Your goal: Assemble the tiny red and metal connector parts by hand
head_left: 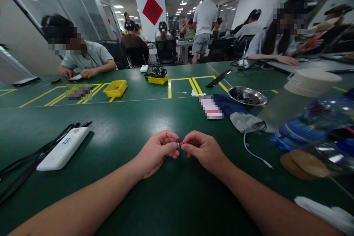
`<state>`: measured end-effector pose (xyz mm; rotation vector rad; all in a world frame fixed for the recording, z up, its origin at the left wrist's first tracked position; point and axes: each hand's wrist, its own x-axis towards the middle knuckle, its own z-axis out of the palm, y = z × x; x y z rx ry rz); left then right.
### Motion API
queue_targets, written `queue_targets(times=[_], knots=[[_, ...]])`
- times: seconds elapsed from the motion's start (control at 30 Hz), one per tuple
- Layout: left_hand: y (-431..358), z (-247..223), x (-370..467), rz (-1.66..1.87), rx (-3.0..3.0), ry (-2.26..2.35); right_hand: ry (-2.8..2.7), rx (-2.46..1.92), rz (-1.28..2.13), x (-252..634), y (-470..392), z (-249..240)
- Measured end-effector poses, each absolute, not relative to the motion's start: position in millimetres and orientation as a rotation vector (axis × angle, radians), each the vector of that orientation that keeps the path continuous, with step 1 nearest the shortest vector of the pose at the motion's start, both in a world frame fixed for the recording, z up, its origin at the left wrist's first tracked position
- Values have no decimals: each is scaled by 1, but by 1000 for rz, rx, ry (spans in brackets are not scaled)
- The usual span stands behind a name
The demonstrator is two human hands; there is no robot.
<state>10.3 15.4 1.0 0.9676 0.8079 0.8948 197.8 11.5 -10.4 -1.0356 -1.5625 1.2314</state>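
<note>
Between the fingertips of both hands is a small orange and dark object (180, 143), with a bit of shiny metal on it; its exact shape is too small to tell. My left hand (160, 151) pinches its left side between thumb and fingers. On its right side, my right hand (203, 150) grips the orange end with thumb and forefinger. Both hands are held close together over the green table (124, 118). The fingers partly cover the object.
A white power bank (65, 149) with black cables lies left. Rightward are a blue and grey pouch (235, 112), a metal bowl (247, 96), a pale cup (300, 99) and plastic bottles (312, 120). Yellow trays (115, 88) stand farther back. People sit across the table.
</note>
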Motion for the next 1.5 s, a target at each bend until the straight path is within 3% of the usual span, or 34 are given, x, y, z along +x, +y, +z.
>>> queue_targets(times=[0.43, 0.67, 0.93, 1.5], knots=[[15, 2, 11, 883, 1055, 829, -1612, -1000, 1294, 197, 10, -11], [14, 3, 11, 883, 1092, 859, -1737, -1025, 1088, 199, 11, -15], [15, -1, 13, 887, 1126, 901, -1772, -1018, 1089, 199, 12, -17], [18, 0, 7, 904, 908, 749, -1675, -1054, 1104, 198, 10, -16]])
